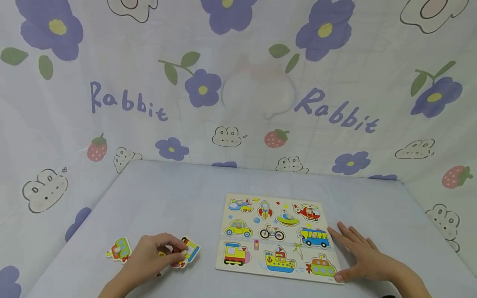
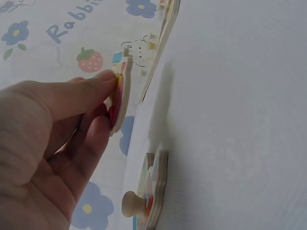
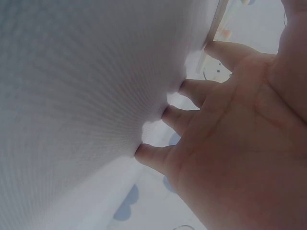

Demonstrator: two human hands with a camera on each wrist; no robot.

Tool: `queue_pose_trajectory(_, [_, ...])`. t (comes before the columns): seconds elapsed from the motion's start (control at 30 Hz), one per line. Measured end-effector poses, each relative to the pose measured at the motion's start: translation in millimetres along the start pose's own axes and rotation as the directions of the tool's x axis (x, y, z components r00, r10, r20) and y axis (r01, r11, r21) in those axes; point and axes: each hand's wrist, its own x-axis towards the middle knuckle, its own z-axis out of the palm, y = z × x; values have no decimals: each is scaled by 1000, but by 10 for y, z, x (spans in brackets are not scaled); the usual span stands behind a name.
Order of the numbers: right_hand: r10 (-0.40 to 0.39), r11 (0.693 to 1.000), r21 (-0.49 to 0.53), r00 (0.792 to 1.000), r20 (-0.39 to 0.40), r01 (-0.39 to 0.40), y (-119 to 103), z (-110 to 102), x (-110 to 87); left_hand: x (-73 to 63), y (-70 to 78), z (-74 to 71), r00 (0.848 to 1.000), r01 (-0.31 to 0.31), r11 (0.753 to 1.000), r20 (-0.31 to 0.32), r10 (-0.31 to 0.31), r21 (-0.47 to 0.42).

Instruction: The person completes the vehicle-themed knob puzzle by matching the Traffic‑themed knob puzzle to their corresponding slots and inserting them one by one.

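Note:
My left hand [image 1: 158, 254] pinches a train puzzle piece [image 1: 193, 250] between thumb and fingers. In the left wrist view the train piece [image 2: 123, 96] is held tilted up, clear of the tabletop. Left of this hand lies a green submarine puzzle piece [image 1: 122, 250] with a wooden knob. Another puzzle piece [image 1: 161, 254] is mostly hidden behind the hand. My right hand [image 1: 367, 256] is spread at the right side of the wooden puzzle board [image 1: 257, 258], thumb on its lower right corner. In the right wrist view its fingertips [image 3: 144, 152] press on the cloth.
Knobbed pieces such as the car [image 1: 238, 229], the bus [image 1: 314, 237] and the helicopter [image 1: 308, 212] sit in the board. Its bottom row shows train, ship [image 1: 278, 261] and submarine pictures without knobs. A patterned curtain [image 1: 253, 136] stands behind the white-covered table [image 1: 179, 194].

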Motion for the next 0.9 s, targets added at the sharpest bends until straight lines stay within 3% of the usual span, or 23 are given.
queue_pose_trajectory(0.2, [5,1000,9,1000,1,-5,-2,-3,2,5,1,11,995,-42,999,-93,41,-16])
queue_pose_trajectory(0.63, [4,1000,7,1000,-1,-4,11,10,11,12,-45,51,984,-7,999,-176,16,52])
queue_pose_trajectory(0.77, [-6,1000,2,1000,0,6,14,9,12,18,-64,54,978,-66,995,-194,79,74])
queue_pose_trajectory(0.9, [-6,1000,-11,1000,1,6,16,10,8,37,-75,53,958,-159,980,-220,182,119])
